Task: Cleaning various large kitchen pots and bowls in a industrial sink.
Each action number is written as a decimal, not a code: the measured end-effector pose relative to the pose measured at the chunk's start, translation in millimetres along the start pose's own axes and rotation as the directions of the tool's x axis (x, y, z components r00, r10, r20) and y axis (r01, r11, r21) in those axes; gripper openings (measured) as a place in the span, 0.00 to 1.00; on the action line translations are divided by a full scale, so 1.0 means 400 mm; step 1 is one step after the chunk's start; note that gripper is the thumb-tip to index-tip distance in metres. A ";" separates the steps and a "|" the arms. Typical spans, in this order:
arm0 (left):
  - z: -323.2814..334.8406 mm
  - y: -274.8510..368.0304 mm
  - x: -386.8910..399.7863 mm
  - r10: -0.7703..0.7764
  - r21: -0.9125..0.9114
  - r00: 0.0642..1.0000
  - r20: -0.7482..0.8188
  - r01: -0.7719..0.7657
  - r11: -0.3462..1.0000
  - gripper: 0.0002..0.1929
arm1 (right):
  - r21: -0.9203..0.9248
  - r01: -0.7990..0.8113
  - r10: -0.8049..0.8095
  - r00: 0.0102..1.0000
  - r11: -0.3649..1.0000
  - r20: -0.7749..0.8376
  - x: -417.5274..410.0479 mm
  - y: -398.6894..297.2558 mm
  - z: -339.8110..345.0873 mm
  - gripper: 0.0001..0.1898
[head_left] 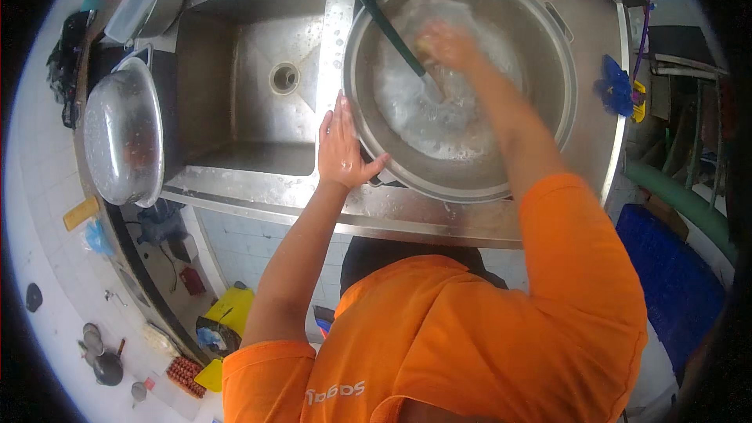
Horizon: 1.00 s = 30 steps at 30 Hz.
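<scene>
A large round metal pot [564,123] sits over the right side of a steel sink unit, with cloudy, foamy water in it. A dark green hose [385,23] with a pale end reaches down into the pot. Inside, my right hand [447,46] is blurred, over the foam at the far-left part of the pot; something yellowish shows at its fingers, too blurred to name. My left hand [343,150] lies flat with fingers spread against the pot's outer left side, thumb by the rim.
Left of the pot is a steel sink basin [258,123] with a round drain. A shiny metal basin [122,135] stands tilted at its left, below a clear plastic container [136,6]. A blue cloth-like item [614,86] hangs at the counter's right edge.
</scene>
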State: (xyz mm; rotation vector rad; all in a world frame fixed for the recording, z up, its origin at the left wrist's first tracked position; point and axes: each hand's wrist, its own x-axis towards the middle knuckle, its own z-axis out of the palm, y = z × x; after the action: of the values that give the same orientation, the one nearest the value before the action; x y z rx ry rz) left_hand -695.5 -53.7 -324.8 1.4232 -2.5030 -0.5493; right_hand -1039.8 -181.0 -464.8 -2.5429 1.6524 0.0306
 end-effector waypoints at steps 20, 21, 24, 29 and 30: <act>-0.036 0.004 -0.015 0.028 -0.101 0.996 -0.087 -0.037 0.994 0.63 | 0.611 -0.294 -0.123 0.829 0.735 0.546 -0.338 -0.411 -0.118 0.17; -0.043 -0.010 -0.032 0.019 -0.120 0.995 -0.103 -0.032 0.992 0.63 | 0.756 -0.466 0.051 0.864 0.460 0.501 -0.253 -0.479 -0.199 0.16; -0.068 -0.001 -0.036 0.020 -0.132 0.994 -0.103 -0.034 0.991 0.62 | 0.855 -0.517 0.310 0.822 0.052 0.478 -0.115 -0.521 -0.354 0.19; -0.071 -0.020 -0.059 0.022 -0.087 0.998 -0.067 -0.028 0.996 0.61 | 0.979 -0.055 0.446 0.884 -0.195 0.138 0.192 -0.576 -0.692 0.23; -0.078 -0.016 -0.061 0.044 -0.104 0.995 -0.087 -0.052 0.993 0.61 | 0.951 0.028 0.411 0.905 -0.307 0.106 0.270 -0.553 -0.757 0.24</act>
State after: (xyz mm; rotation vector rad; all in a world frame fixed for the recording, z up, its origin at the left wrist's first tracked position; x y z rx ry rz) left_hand -666.8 -42.3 -299.1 1.3163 -2.3979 -0.5913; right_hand -806.7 -221.1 -154.4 -0.7971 1.0749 -1.2244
